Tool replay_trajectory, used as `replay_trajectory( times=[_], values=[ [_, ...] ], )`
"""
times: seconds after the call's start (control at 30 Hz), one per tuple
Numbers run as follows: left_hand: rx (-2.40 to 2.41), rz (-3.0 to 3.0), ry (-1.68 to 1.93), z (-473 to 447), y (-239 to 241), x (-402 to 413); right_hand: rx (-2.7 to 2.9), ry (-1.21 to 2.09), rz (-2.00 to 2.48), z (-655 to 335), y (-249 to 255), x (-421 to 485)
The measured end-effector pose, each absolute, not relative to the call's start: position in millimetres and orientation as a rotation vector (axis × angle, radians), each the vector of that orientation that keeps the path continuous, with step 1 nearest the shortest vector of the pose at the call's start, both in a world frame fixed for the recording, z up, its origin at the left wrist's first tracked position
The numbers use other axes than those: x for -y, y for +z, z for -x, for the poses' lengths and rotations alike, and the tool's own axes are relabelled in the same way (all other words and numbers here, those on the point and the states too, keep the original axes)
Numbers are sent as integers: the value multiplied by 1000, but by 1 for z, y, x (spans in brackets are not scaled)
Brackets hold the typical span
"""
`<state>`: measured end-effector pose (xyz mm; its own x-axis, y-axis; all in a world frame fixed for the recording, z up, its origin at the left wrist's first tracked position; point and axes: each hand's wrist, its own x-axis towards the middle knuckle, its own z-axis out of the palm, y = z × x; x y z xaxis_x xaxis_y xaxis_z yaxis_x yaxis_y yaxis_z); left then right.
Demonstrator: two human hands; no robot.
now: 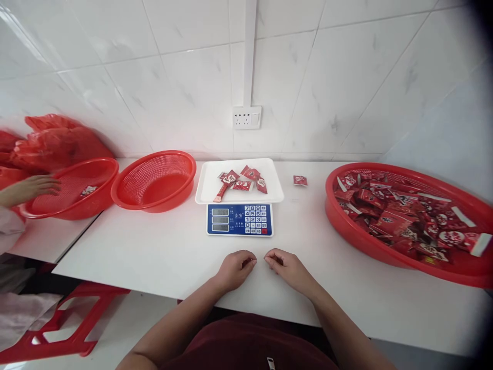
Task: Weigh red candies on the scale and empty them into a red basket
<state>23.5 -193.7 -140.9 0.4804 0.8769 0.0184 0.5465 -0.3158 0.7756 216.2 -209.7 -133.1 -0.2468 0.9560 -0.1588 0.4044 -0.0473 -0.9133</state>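
My left hand (235,268) and my right hand (287,267) rest side by side on the white table (162,257), near its front edge. Both have the fingers curled in, and nothing shows in either. Just beyond them stands a blue-faced weighing scale (239,219) with a white tray (208,187) on top. Several red snack packets (242,181) lie on that tray. One single red packet (300,180) lies on the table to the right of the scale.
A large red basket (385,246) full of red packets fills the right side. A red mesh basket (154,180) holding nothing stands left of the scale. Another person's hand (36,186) reaches into a further red basket (73,198) at the far left, near red plastic bags (57,141). A red stool (73,318) stands below.
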Motion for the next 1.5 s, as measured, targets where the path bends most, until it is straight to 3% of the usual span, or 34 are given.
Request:
replay_trajectory(
  times=[0.27, 0.53, 0.77, 0.87, 1.23, 1.5],
  values=[
    [-1127, -2015, 622, -24, -133, 195, 1650, 1198, 1468, -213, -139, 207],
    [-1359, -2286, 899, 4, -50, 106, 1653, 1102, 1483, -213, -143, 209],
    [-1633, -2438, 277, 7, -21, 27, 1662, 1064, 1508, -213, -141, 212],
    [-1693, -2420, 205, -1, -26, 19, 1655, 1076, 1494, -213, -141, 212],
    [-1719, -2369, 652, -2, -34, 16, 1673, 1063, 1482, -213, -139, 212],
    [-1758, -2301, 990, 30, -14, 21, 1676, 1077, 1486, -214, -138, 212]
  ],
)
